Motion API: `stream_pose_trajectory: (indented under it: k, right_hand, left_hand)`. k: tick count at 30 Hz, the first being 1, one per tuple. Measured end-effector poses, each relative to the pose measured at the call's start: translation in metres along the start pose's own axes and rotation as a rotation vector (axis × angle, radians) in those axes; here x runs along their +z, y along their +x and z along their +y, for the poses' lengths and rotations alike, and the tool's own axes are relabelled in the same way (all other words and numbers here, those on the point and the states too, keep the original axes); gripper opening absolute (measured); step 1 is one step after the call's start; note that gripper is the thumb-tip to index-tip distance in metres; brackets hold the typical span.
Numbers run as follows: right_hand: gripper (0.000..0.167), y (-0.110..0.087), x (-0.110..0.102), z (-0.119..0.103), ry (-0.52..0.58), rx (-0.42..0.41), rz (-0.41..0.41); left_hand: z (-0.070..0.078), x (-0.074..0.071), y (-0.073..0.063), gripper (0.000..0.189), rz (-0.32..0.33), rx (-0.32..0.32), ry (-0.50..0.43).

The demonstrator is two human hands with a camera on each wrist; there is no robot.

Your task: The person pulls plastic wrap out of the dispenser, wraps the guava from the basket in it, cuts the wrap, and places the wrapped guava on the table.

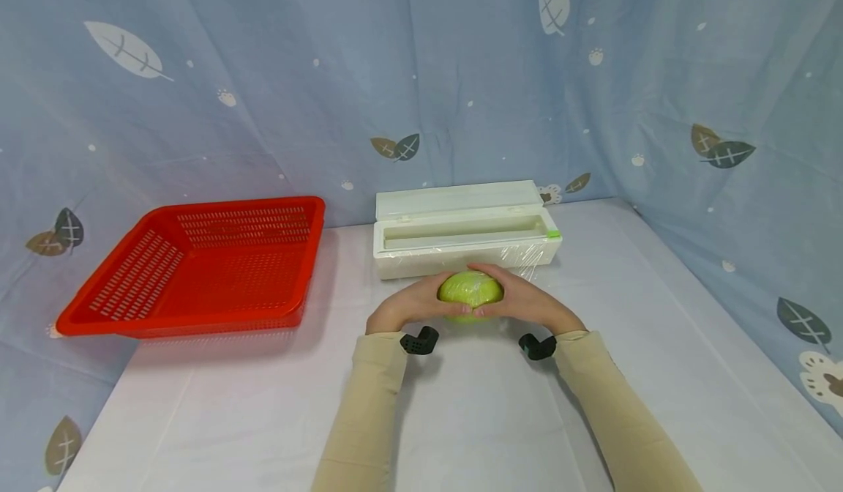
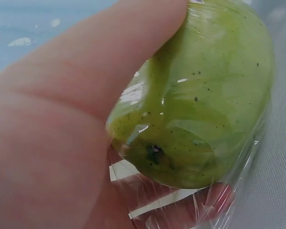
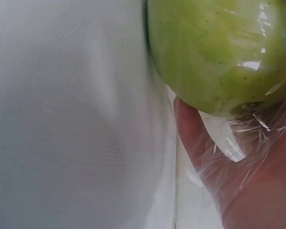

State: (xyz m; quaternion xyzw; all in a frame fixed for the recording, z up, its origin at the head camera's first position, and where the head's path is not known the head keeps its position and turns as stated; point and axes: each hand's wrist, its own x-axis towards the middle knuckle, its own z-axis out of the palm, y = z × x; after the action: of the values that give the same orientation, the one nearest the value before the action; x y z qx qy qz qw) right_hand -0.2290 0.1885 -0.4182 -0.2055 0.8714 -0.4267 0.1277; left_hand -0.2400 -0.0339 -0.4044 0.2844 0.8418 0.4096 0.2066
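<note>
Left hand point(image 1: 415, 304) is curving round the left side of the green fruit point(image 1: 470, 291); right hand point(image 1: 527, 304) is mirroring it on the right. Both are gripping, part-opened to the fruit's width, with thumb tips nearly meeting on the near side. Fruit is sitting between the palms, just in front of the white box point(image 1: 421, 263); whether it is touching the tabletop point(image 1: 263, 419), I cannot tell. Cling film point(image 2: 214, 212) is covering its skin and bunching loosely near the fingers.

Step, as I am judging it: smoothing film around the fruit. Doing it well is calling for light, even pressure, with thumbs working outward from the middle so that air is escaping and creases are flattening. Loose edges are wanting gathering underneath, overlapped and pressed until clinging. Steadying with 1 hand while the other is tucking should be preventing rolling; hard pulling would be risking a tear. Film is also showing at the box's front right; whether it is joining the wrap, I cannot tell.

Count: 2 hands, both holding the same item; 1 green fruit, kind uncertain; 1 white box, 1 lid point(image 1: 454, 198) standing open; 1 red basket point(image 1: 237, 269), at left; 2 black wrist devices point(image 1: 419, 340).
</note>
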Motion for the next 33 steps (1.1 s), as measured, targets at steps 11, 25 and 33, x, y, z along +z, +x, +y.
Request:
stream_pose_trajectory:
  k: [11, 25, 33]
  right_hand:
    - [0.081, -0.001, 0.001, -0.003, 0.095, 0.009, -0.005]
    - [0.078, -0.006, 0.000, -0.016, 0.017, -0.028, 0.035]
    - [0.081, 0.001, 0.001, 0.004, 0.031, -0.040, 0.032]
  left_hand:
    - [-0.006, 0.000, 0.002, 0.061, 0.030, -0.032, 0.073]
    - [0.010, -0.011, -0.005, 0.068, 0.234, -0.032, 0.153]
    - [0.009, 0.001, 0.005, 0.066, 0.235, 0.116, 0.131]
